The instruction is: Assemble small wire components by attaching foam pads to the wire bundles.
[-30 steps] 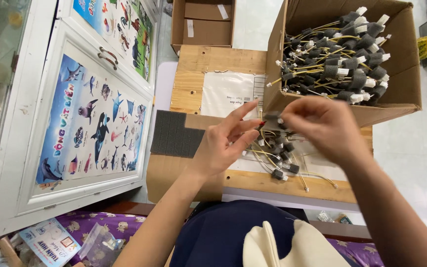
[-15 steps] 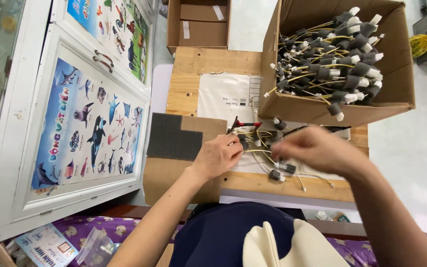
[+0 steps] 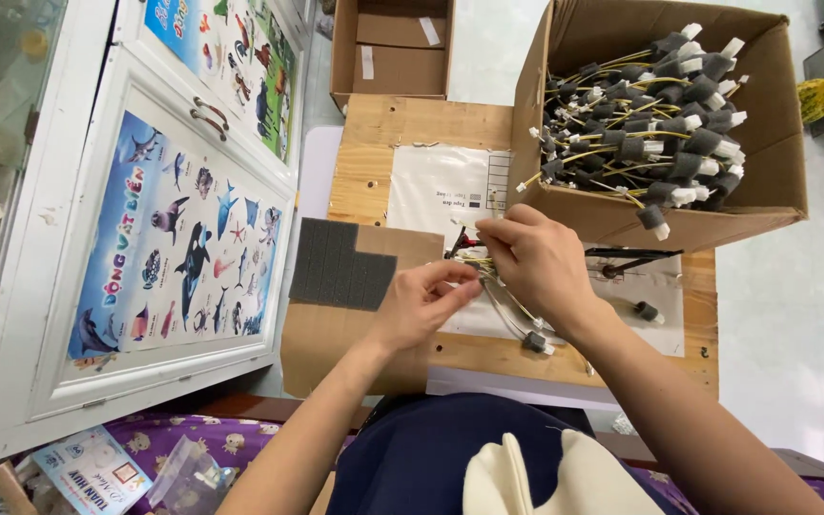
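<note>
With both hands (image 3: 488, 277) pinching wires (image 3: 503, 305): closed grip.

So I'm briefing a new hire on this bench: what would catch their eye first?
Probably the cardboard box at upper right, crammed with yellow-wired parts in grey foam sleeves. Next, the left hand and right hand meeting over a small wire bundle at centre, and the sea-animal poster on the white cabinet door, left.

Dark grey foam sheet (image 3: 340, 264), brown cardboard box (image 3: 765, 124), seemingly yellow wires (image 3: 512, 303), pale wooden board (image 3: 402, 129).

Foam-capped wire bundle (image 3: 498, 286) pinched between both hands
</note>
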